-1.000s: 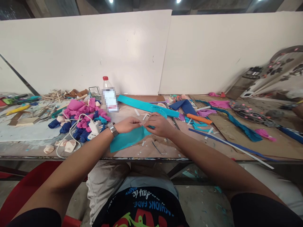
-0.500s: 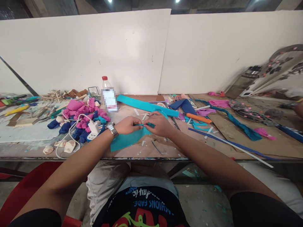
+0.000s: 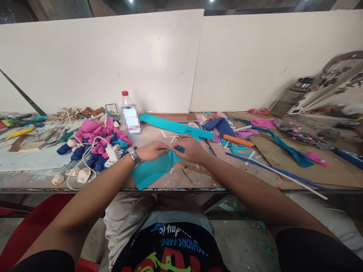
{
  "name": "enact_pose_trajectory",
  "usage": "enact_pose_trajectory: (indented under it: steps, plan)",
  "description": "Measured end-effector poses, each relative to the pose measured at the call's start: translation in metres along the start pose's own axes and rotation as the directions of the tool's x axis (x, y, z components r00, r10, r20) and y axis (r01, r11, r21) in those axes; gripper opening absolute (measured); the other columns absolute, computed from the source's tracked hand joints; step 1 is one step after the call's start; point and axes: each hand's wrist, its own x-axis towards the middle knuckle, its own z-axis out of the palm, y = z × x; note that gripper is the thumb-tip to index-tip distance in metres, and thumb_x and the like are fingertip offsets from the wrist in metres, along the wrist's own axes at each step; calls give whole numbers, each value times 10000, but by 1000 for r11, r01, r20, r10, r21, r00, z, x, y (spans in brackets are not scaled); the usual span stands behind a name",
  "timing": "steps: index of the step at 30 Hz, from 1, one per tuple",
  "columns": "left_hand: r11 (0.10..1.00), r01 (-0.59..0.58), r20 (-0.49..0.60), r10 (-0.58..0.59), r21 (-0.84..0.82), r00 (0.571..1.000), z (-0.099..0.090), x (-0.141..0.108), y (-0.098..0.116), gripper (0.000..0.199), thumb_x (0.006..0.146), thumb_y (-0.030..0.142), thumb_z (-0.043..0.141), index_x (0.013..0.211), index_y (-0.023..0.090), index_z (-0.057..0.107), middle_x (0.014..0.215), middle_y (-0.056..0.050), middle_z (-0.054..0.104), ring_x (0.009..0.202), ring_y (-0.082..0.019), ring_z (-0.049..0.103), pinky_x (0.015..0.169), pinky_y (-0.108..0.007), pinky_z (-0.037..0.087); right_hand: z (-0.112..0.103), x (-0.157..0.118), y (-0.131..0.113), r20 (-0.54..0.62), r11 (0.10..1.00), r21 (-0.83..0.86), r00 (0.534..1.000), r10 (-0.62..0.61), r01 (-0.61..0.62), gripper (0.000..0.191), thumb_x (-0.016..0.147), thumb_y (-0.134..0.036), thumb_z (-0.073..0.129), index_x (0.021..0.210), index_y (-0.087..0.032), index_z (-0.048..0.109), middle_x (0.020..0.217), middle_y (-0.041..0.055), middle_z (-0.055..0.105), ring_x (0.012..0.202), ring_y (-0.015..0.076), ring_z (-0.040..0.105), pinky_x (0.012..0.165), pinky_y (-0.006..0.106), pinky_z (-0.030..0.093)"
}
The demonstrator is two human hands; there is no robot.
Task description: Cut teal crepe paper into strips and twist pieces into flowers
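A turquoise strip of crepe paper or cloth (image 3: 153,171) hangs from my fingers, its loose end lying toward the table's front edge. My left hand (image 3: 153,151), with a metal watch (image 3: 133,155) on the wrist, pinches its gathered upper edge. Close beside it, my right hand (image 3: 188,148) pinches the same edge between thumb and fingers. The fingertips nearly meet, and the folds between them are partly hidden. Just behind my hands lies a longer folded turquoise strip (image 3: 172,125).
Left of my hands sit pink and blue crumpled rosettes (image 3: 93,132) with a white power strip (image 3: 112,152) and cable. A red-capped bottle (image 3: 127,99) stands behind. To the right lie an orange utility knife (image 3: 238,141), a blue strip (image 3: 263,169) and scraps.
The strip's loose end has swung down and nearer the table's front edge. My left fingers have shifted slightly on the gathered edge; my right hand keeps its pinch.
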Motion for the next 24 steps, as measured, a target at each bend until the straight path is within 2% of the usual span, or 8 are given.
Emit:
enact_pose_trajectory:
  steps: [3, 6, 12, 18, 24]
  plan:
    - [999, 3, -13, -3, -52, 1000, 0, 2, -4, 241, 922, 311, 502, 806, 149, 637, 741, -12, 589, 721, -163, 490, 687, -286, 381, -1, 0, 0, 10, 1000, 4, 999, -30, 30, 106, 946, -249, 619, 929, -236, 722, 924, 36, 814, 868, 238, 719, 1006, 437, 437]
    - [996, 1, -23, -3, -84, 1000, 1, 4, -8, 232, 884, 276, 494, 844, 146, 682, 778, -18, 639, 752, -173, 525, 732, -293, 412, -2, 1, -1, 11, 998, 5, 998, -56, 56, 121, 958, -257, 616, 926, -248, 732, 908, 26, 814, 879, 235, 718, 1008, 439, 434]
    - [985, -4, -13, 1, -172, 1000, 0, 4, -7, 225, 865, 258, 522, 891, 139, 712, 795, -13, 651, 744, -159, 514, 710, -281, 406, -3, 2, -1, -14, 995, 1, 995, -96, 96, 131, 964, -247, 615, 913, -248, 735, 871, 21, 805, 839, 220, 713, 993, 433, 443]
    - [982, 47, 30, -42, -185, 999, 2, 3, -7, 306, 891, 427, 639, 843, 129, 691, 672, 25, 532, 637, -120, 407, 604, -255, 331, -3, 1, -1, -7, 995, 4, 995, -99, 99, 145, 976, -261, 610, 965, -256, 755, 896, 28, 814, 804, 206, 712, 993, 437, 442]
    - [978, 53, 0, -55, -202, 999, 0, 4, -6, 296, 866, 406, 651, 901, 122, 726, 770, -13, 646, 722, -143, 487, 661, -256, 392, -4, 2, -2, -20, 991, -14, 991, -132, 132, 166, 963, -226, 611, 935, -264, 770, 879, 20, 814, 835, 211, 723, 965, 432, 444]
